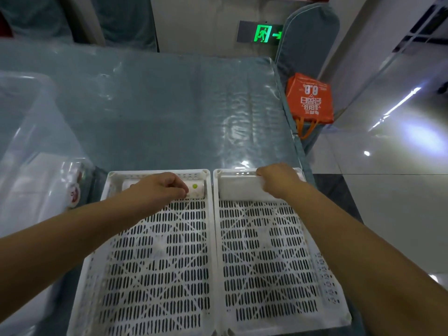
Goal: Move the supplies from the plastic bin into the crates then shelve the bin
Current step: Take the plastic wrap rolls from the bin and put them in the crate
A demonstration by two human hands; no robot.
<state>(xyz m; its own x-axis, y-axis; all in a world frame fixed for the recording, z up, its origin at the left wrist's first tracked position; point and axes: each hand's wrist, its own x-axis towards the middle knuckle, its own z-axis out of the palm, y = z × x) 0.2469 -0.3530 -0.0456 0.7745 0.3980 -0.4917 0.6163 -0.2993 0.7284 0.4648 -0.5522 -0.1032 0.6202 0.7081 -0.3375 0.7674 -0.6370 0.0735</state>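
Side by side, two white slotted crates (213, 263): left hand (160, 187) gripping a spotted white roll (196, 189), right hand (278, 180) gripping a plain white pack (237, 190).

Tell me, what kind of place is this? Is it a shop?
Probably a storeroom or the back of a shop, though I can't be sure. A green exit sign glows on the wall, mattresses wrapped in plastic fill the space, and white crates are being filled on the polished floor.
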